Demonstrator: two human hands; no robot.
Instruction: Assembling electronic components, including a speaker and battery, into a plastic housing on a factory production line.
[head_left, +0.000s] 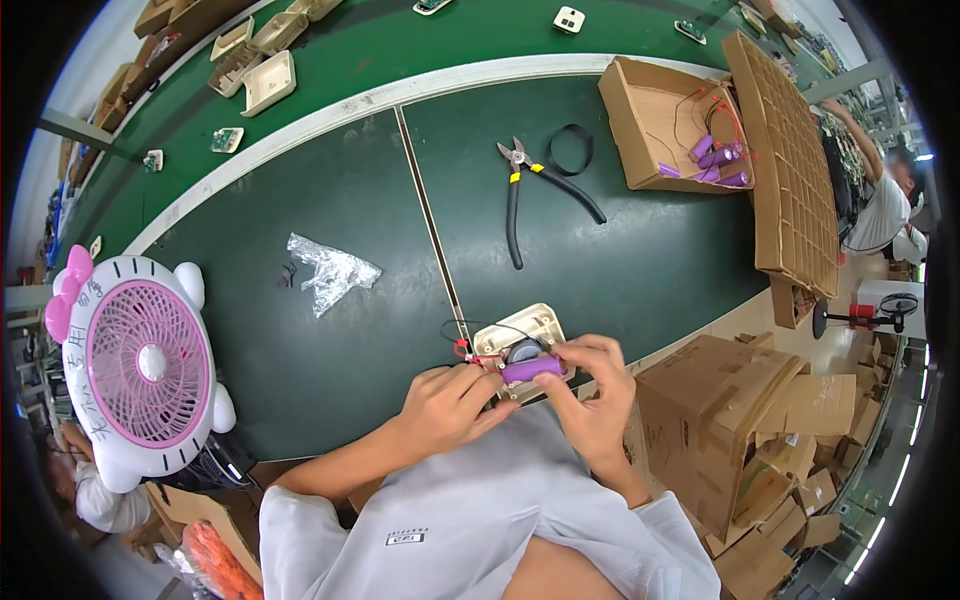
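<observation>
At the table's near edge sits an open cream plastic housing (545,318), tilted toward me. Inside it are a round dark part (523,350) and a purple cylindrical battery (530,370). My right hand (600,402) pinches the right end of the battery between thumb and fingers. With bent fingers, my left hand (445,405) closes on the housing's left side, by the battery's other end; its fingertips are partly hidden. Red wires with a small connector (461,348) stick out beside the left fingers, and a thin black wire loops over the housing.
Diagonal cutters (517,160) lie spread beyond the housing, near a black band (570,149). Clear plastic film (335,275) lies left. A cardboard box (640,120) holds several purple batteries. A pink-white fan (150,362) stands left; cartons (700,420) stand right. Circuit boards sit on the green belt (370,50).
</observation>
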